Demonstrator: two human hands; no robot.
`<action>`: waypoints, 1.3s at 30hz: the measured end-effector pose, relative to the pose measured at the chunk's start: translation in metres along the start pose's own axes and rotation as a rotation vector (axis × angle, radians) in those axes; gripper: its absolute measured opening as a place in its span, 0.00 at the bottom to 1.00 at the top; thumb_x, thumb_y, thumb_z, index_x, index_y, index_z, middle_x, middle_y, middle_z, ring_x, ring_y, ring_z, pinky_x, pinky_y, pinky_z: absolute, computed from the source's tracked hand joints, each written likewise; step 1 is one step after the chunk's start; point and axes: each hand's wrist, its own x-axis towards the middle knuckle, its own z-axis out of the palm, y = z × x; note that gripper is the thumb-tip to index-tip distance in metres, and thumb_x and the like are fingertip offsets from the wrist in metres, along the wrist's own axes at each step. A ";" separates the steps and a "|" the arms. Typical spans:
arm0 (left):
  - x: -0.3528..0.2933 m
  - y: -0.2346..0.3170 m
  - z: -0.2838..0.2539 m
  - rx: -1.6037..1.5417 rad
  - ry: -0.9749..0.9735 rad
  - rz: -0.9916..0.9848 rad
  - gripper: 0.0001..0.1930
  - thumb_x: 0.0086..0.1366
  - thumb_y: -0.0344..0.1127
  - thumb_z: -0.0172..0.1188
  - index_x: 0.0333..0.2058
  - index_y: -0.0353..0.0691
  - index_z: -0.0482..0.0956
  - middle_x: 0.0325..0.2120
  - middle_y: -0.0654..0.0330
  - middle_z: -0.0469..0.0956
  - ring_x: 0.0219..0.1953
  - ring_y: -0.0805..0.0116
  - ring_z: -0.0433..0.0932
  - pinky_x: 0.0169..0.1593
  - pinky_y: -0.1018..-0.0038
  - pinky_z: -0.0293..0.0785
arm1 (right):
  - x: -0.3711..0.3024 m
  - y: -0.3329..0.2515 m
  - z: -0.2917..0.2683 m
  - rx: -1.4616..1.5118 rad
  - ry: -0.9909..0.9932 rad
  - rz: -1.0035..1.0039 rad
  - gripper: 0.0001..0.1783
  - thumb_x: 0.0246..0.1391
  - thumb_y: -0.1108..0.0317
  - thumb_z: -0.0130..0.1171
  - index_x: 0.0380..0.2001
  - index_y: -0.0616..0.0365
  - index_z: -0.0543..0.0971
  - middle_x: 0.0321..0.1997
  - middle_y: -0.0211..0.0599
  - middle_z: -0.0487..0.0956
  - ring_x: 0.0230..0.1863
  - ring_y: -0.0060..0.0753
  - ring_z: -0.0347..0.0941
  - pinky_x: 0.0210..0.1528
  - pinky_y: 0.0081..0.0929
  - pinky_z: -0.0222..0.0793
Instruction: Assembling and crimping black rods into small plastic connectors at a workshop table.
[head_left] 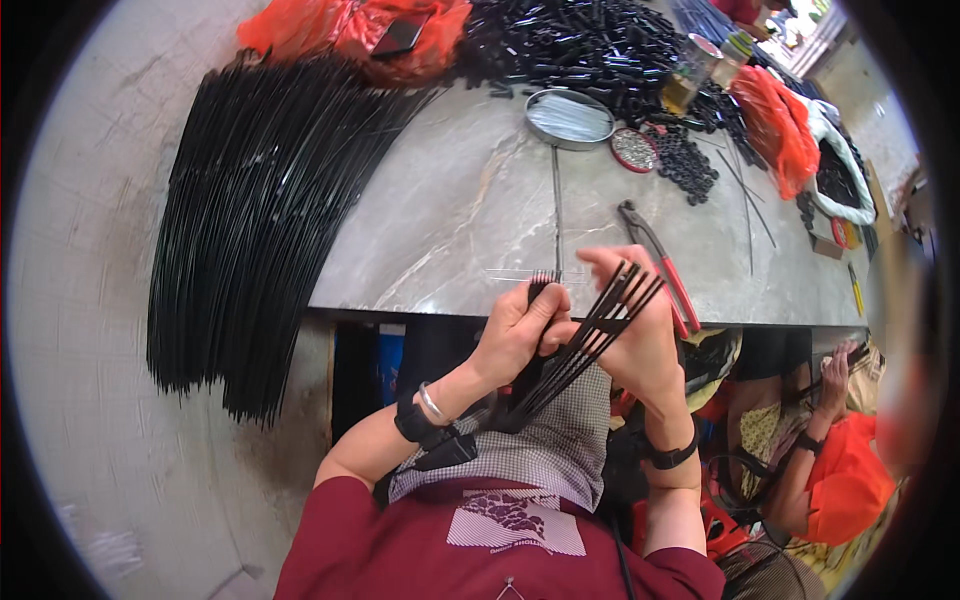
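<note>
In front of my waist, above my lap, both my hands work at a bundle of thin black rods (pixel 585 345) that looks like folded umbrella ribs. My left hand (pixel 513 328) is closed round its upright part, whose tips poke out above my thumb. Across the palm of my right hand (pixel 640 335) the other rods fan up and to the right. One finger of that hand stretches left; its grip is partly hidden behind the rods. A few thin silver wires (pixel 515 272) lie at the table edge, just beyond my left hand.
A large sheaf of black rods (pixel 255 210) overhangs the table's left end. Red-handled cutters (pixel 660 262) lie right of my hands. Farther back are a tin of silver pins (pixel 570 119), a red dish (pixel 634 150), black rings (pixel 685 165) and heaped black parts (pixel 570 45). A co-worker (pixel 850 480) sits at right.
</note>
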 end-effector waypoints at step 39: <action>-0.023 0.019 0.002 0.039 -0.069 0.024 0.15 0.73 0.41 0.45 0.33 0.37 0.73 0.20 0.67 0.72 0.20 0.81 0.69 0.24 0.83 0.66 | -0.029 0.048 0.014 0.839 -0.220 0.476 0.18 0.62 0.72 0.52 0.52 0.70 0.66 0.43 0.41 0.78 0.40 0.29 0.78 0.41 0.25 0.77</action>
